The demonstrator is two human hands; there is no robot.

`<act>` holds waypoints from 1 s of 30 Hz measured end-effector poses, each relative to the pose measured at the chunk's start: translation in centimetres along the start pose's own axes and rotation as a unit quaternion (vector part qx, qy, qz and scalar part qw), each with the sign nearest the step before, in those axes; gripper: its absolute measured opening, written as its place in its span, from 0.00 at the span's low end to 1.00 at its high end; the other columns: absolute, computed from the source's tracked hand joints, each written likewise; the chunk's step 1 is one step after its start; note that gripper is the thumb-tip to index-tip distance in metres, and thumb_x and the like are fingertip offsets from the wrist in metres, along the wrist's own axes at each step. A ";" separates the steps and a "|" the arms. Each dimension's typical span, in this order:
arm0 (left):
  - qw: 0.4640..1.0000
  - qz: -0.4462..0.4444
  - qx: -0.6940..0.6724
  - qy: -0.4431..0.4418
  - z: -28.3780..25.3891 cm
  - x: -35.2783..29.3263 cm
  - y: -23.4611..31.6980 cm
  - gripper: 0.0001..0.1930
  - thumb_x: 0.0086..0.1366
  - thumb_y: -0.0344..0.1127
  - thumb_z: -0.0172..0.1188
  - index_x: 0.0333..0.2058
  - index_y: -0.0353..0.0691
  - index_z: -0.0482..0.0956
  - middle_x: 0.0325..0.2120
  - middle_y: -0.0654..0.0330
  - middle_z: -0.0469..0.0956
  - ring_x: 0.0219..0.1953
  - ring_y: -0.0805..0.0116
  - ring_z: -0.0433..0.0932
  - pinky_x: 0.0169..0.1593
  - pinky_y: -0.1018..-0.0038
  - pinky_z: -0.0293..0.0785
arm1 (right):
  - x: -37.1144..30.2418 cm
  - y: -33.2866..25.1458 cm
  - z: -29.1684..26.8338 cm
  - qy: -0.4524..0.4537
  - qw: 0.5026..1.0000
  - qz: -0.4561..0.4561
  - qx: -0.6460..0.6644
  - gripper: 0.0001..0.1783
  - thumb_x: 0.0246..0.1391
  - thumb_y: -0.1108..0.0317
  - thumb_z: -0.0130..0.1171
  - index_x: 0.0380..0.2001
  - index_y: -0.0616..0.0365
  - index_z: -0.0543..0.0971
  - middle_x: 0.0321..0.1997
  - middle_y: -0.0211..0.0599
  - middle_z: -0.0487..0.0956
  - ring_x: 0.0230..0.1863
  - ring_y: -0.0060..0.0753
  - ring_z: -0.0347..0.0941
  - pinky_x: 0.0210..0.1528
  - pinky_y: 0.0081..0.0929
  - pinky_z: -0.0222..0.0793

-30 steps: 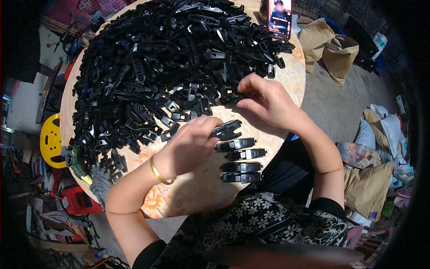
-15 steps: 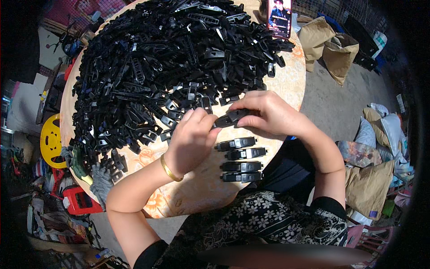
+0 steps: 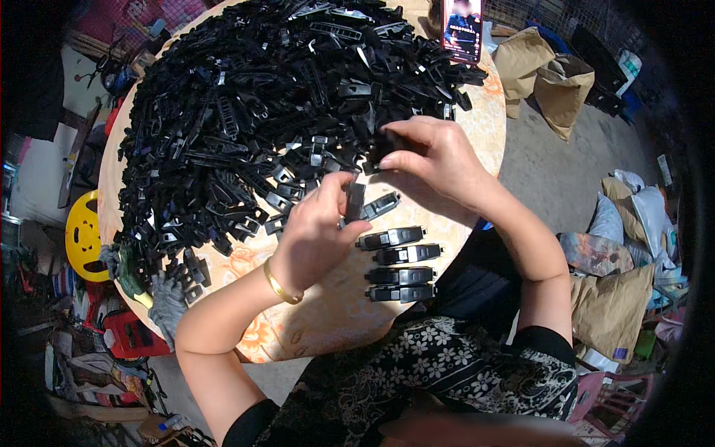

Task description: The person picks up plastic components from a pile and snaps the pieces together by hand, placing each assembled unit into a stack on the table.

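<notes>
My left hand (image 3: 316,223), with a gold bangle on its wrist, grips a small black plastic part (image 3: 356,200) between thumb and fingers. At the near edge of the pile of black plastic parts (image 3: 283,97), my right hand (image 3: 439,153) pinches another dark part (image 3: 385,145), blurred and partly hidden by the fingers. One black clip-like piece (image 3: 383,205) lies slantwise on the table just right of my left hand. Below it, several similar assembled pieces (image 3: 402,276) lie side by side in a column.
The round table (image 3: 328,328) has a flowered cover. A phone with a lit screen (image 3: 462,30) stands at its far right edge. Dark gloves (image 3: 168,302) lie at the left edge. Brown paper sacks (image 3: 566,93) and bags sit on the floor at right; a yellow reel (image 3: 83,236) is at left.
The black piece between both hands now lies on the table. My right hand has moved up to the pile, while my left hand now holds a small part upright.
</notes>
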State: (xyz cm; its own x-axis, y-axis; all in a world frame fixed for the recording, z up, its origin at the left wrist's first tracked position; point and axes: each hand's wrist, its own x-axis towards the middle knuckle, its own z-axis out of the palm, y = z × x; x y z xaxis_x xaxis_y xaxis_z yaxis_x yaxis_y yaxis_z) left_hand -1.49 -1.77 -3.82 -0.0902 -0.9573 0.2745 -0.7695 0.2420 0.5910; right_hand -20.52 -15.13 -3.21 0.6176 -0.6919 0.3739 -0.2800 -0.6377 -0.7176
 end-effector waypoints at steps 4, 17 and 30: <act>0.999 -0.029 -0.043 0.011 -0.1 -0.1 0.5 0.42 0.45 0.24 0.76 0.60 0.37 0.64 0.24 0.60 0.76 0.24 0.71 0.73 0.30 0.76 0.73 | -1.7 -0.1 -1.4 -0.090 0.994 -0.062 0.011 0.19 0.47 0.64 0.69 0.40 0.66 0.81 0.37 0.50 0.81 0.40 0.51 0.79 0.43 0.37 0.74; 0.994 0.096 0.035 0.032 0.0 0.0 -0.1 0.13 0.46 0.29 0.73 0.30 0.37 0.78 0.25 0.56 0.75 0.27 0.53 0.74 0.33 0.63 0.71 | -3.4 -1.5 -1.0 -0.144 0.970 -0.127 -0.148 0.10 0.45 0.69 0.66 0.33 0.60 0.81 0.31 0.41 0.75 0.40 0.46 0.70 0.44 0.39 0.70; 0.981 0.155 -0.063 -0.095 -2.4 1.7 -0.5 0.07 0.52 0.31 0.70 0.27 0.38 0.80 0.24 0.57 0.76 0.29 0.56 0.75 0.35 0.65 0.72 | -3.0 -1.3 -1.7 -0.292 0.945 -0.134 -0.059 0.18 0.50 0.53 0.65 0.36 0.57 0.83 0.31 0.38 0.77 0.41 0.46 0.76 0.41 0.42 0.73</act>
State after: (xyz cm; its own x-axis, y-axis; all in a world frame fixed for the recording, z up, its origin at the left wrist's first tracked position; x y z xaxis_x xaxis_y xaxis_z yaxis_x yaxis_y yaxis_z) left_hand 0.23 -3.09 -1.80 -0.4334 -0.8435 0.3173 -0.6030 0.5331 0.5934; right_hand -23.22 -12.84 -2.43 0.9689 -0.2163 0.1199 -0.1139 -0.8207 -0.5599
